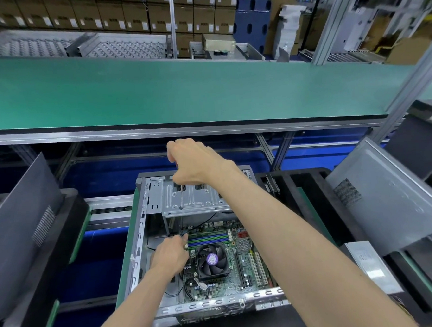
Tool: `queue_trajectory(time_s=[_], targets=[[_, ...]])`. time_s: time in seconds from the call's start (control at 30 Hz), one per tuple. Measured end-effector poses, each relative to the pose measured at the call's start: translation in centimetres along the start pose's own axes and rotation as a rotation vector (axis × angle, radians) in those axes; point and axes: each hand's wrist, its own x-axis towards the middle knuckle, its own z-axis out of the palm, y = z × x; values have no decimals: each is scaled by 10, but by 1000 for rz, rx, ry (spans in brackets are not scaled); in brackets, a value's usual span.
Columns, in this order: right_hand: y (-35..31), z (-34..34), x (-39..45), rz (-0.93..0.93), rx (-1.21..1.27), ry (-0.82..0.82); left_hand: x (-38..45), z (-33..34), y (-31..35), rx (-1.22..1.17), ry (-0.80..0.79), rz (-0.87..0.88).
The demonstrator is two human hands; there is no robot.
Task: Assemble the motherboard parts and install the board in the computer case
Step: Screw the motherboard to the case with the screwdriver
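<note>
Two hands work over the computer case (pixel 149 242): right hand (pixel 197 164) grips a screwdriver (pixel 181 196) upright; left hand (pixel 170 253) pinches something small at the motherboard (pixel 240 262) edge.

Green conveyor belt (pixel 181 90), stacked cartons (pixel 127 15)

Bright, even light; edges bowed by wide-angle; corners softly blurred.

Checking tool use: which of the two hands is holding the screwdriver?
The right hand, raised over the case's drive cage, grips the screwdriver. The left hand is down at the motherboard corner instead.
</note>
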Motion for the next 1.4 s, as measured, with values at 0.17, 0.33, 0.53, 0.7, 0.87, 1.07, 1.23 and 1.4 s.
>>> queue_trajectory(time_s=[0.17, 0.33, 0.53, 0.7, 0.87, 1.07, 1.23, 1.4], targets=[[3, 3, -1, 39, -30, 35, -1, 1, 0, -1, 10, -5], [-6, 7, 8, 72, -155, 88, -1, 1, 0, -3, 12, -5], [-5, 1, 6, -9, 2, -8, 0, 2, 0, -18, 13, -14], [-2, 5, 10, 56, -174, 94, 1, 2, -1, -20, 21, -9], [-4, 5, 10, 37, -125, 64, 1, 3, -2, -14, 23, 10], [0, 4, 7, 13, -47, 29, 2, 4, -1, -19, 21, 3], [4, 6, 11, 74, -195, 96, 0, 2, 0, -19, 15, 3], [0, 3, 8, -1, -1, 5, 1, 2, -1, -7, 15, -3]])
